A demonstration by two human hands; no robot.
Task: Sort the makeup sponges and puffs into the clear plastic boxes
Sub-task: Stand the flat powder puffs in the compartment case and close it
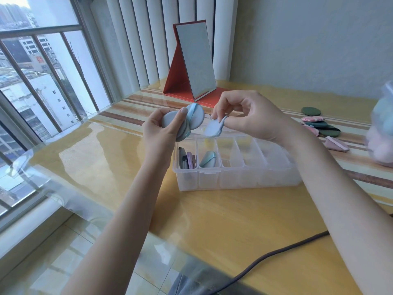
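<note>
Gripping stacked blue puffs [192,118], the left hand [161,130] lifts; right hand [248,116] pinches one puff [212,128] above the box [234,175].

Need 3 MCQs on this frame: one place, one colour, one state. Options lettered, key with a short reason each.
1. Where do the dark green puffs lie?
A. on the table, right of the box
B. inside the box
C. on the mirror

2. What colour is the mirror stand?
A. blue
B. red
C. black

3. What is the right hand doing?
A. resting flat on the table
B. pinching one light blue puff
C. closing a lid

Key: 1 A, they sit on the table beyond the clear box. 2 B, the folded stand is red. 3 B, the fingers pinch the puff above the box.
</note>
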